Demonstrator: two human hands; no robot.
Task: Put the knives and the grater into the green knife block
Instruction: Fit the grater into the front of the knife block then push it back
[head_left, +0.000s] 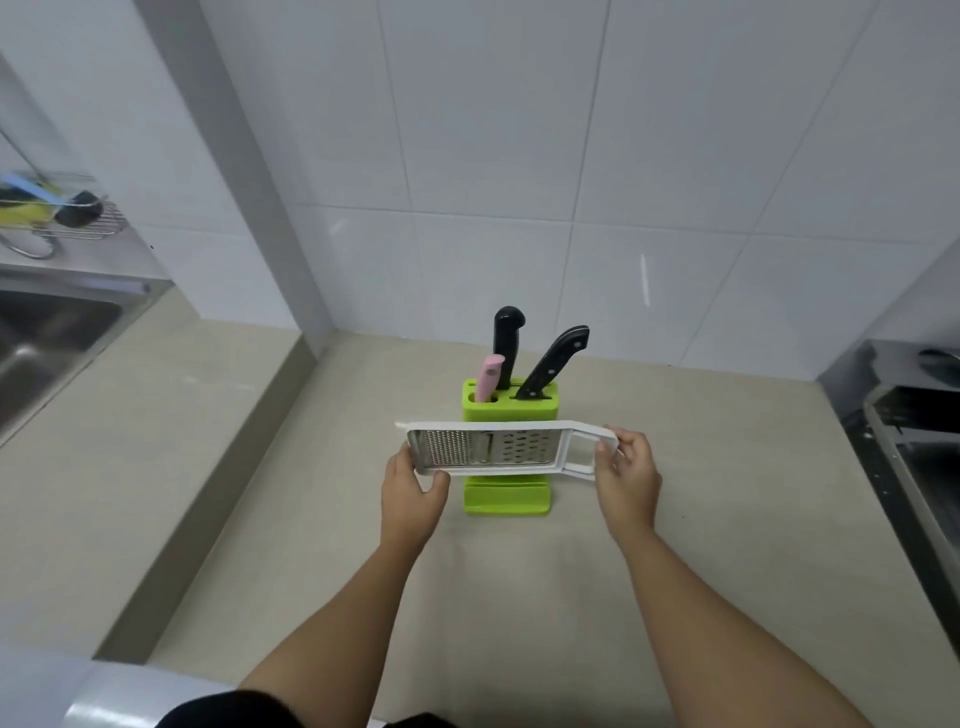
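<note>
Nearest the camera, two bare forearms reach out over a beige countertop (322, 545). The left hand (413, 496) pinches the closed end of a white grater (506, 448), thumb under its lower edge and fingers behind the frame; the right hand (626, 475) grips the open loop handle at the other end, fingers curled round the bar. The one grater is held level and crosswise, lifted off the counter, right in front of the green knife block (511, 408), so that it covers the middle of the block's front face. Its metal plate shows a fine section on the left, a single slicing slot in the middle and coarser holes on the right. Below the grater the block's green foot (506, 498) rests on the counter, between the two hands. Three handles stand up out of the block's top: a short pink handle (491, 376) in a round hole at the left, a black handle (508, 343) upright just behind it, and a second black riveted handle (556, 361) leaning to the right out of a slot. To the far left lie a steel sink (57, 332) and, above it, a wire rack (62, 215) holding blurred items. At the right edge is a dark stove top (914, 415). White wall tiles (519, 156) rise behind the block.
</note>
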